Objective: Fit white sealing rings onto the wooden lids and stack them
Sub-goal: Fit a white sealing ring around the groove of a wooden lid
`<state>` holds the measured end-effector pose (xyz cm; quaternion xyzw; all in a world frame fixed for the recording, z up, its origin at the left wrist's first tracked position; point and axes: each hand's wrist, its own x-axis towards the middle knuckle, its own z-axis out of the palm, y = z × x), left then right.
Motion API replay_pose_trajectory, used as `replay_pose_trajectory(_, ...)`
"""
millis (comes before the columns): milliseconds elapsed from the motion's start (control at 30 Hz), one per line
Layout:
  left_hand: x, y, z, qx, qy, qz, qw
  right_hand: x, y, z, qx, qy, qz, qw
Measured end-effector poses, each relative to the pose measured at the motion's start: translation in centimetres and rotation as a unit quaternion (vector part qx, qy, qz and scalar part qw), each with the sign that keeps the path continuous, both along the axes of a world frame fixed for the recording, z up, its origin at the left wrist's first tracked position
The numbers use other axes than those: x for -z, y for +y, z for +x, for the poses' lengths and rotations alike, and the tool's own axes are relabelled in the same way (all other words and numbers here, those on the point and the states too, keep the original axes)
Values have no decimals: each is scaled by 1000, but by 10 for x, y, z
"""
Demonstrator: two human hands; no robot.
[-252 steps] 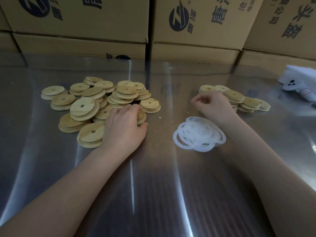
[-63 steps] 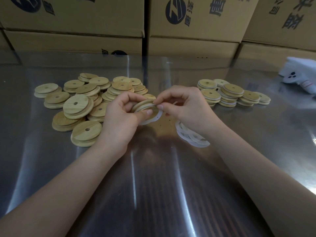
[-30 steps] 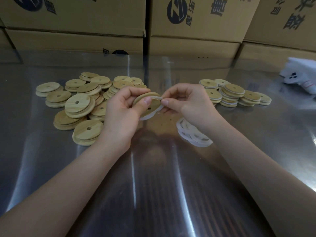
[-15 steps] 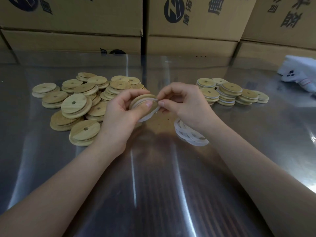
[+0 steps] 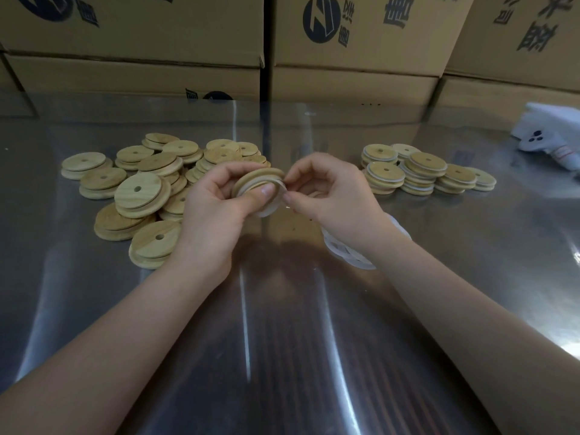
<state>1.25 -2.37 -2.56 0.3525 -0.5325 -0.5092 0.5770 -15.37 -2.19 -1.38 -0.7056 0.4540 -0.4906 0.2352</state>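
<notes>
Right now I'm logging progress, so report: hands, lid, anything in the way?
Left hand grips lid. Right hand pinches white ring at lid's edge, ring not fully seated. Nothing blocking; spare rings lie under right wrist.

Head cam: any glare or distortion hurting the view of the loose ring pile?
Head view: glare streaks run down the steel table; wide-angle distortion tilts the outer cardboard boxes; the white rings, partly behind the right hand, blend into reflections.
</notes>
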Motion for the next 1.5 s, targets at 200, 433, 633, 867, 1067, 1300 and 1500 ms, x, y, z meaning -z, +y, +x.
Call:
replay_pose_trajectory(200, -1, 2, -4, -5, 2, -17, 1000, 6, 0, 4, 31, -1, -55, 998)
replay_pose_trajectory(433, -4, 3, -2, -39, -49, -69, 996, 5, 1, 4, 38, 55, -135, 989)
replay_pose_trajectory(633, -5, 4, -6, -100, -101, -117, 983, 3, 2, 4, 47, 74, -138, 987)
replay_pose_trajectory(867, -6, 3, -6, -100, -107, -126, 981, 3, 2, 4, 43, 34, -87, 995)
replay_pose_trajectory(1067, -9, 3, -5, -92, -124, -138, 978, 2, -1, 1, 37, -6, -39, 999)
replay_pose_trajectory(1300, -6, 3, -3, -78, -123, -139, 980, 2, -2, -2, 24, -9, -13, 1000)
replay_pose_trajectory(1500, -2, 2, -4, -71, -113, -134, 982, -1, -1, -5, 18, 18, -12, 1000)
